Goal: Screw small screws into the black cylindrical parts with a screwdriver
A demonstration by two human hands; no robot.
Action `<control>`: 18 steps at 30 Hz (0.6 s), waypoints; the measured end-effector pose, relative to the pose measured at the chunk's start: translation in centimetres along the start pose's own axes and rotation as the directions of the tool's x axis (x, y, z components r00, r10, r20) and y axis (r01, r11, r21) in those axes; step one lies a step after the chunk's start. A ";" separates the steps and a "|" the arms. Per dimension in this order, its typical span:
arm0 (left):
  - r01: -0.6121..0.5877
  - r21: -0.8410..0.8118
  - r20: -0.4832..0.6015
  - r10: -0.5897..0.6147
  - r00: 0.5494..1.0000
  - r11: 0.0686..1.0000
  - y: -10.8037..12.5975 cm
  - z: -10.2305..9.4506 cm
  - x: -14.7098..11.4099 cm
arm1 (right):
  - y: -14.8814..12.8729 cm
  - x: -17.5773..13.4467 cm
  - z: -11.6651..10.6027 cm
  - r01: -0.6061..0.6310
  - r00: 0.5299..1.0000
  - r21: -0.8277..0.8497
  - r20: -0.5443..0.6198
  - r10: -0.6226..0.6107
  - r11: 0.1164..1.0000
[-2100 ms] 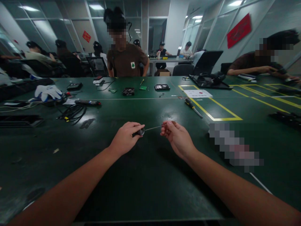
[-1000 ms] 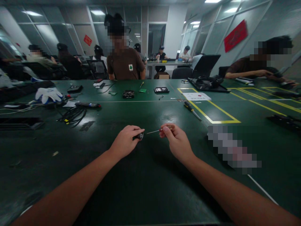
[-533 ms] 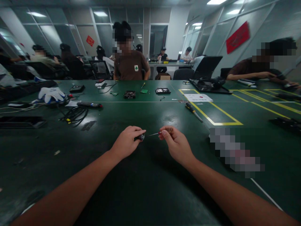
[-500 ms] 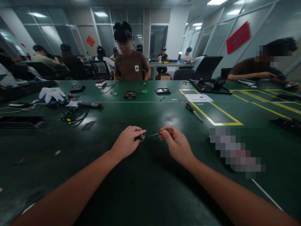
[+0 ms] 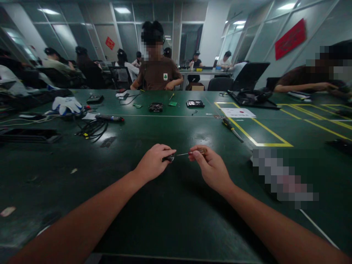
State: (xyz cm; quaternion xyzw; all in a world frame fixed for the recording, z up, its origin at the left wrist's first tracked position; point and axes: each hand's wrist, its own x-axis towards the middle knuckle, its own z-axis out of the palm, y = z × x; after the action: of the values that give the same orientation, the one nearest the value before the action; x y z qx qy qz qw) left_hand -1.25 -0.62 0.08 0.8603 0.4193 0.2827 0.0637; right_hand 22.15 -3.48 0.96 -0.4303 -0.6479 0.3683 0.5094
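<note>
My left hand is closed on a small dark, rounded part, pinched between thumb and fingers just above the green table. Most of the part is covered by the fingers; its exposed end points right. In my right hand, also closed, is a small screwdriver with an amber see-through handle and a red collar. Its thin shaft points left at the part, and a narrow gap appears to lie between tip and part.
Beyond my hands lie a yellow-black screwdriver, a printed sheet, dark metal-faced devices and a green circuit board. Coiled cable and white gloves are at left, a blurred-out object at right. A person faces me.
The screwdriver tip has come nearer to the dark part, and that part appears slightly turned. The whole view has shifted a little. The person opposite has brought a hand forward.
</note>
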 end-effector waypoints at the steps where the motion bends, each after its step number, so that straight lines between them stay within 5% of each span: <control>1: -0.003 -0.001 0.002 0.003 1.000 1.000 0.0 0.0 0.0 | 0.0 0.0 0.0 0.005 1.000 0.002 0.004 -0.005 1.000; 12: 0.011 0.000 -0.007 -0.011 1.000 1.000 0.0 -0.2 0.0 | 0.2 -0.1 -0.2 0.028 0.997 -0.190 -0.062 -0.041 0.981; 18: 0.059 0.015 0.033 -0.060 0.998 0.998 -0.1 -0.3 0.1 | -0.3 0.1 -0.1 0.029 0.983 -0.113 -0.176 -0.048 0.993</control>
State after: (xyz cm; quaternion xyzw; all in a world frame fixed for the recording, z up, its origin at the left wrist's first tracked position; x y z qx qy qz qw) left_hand -1.45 -0.53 0.37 0.8525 0.4456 0.2635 0.0730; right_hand 22.19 -3.48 1.31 -0.4762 -0.6270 0.2821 0.5481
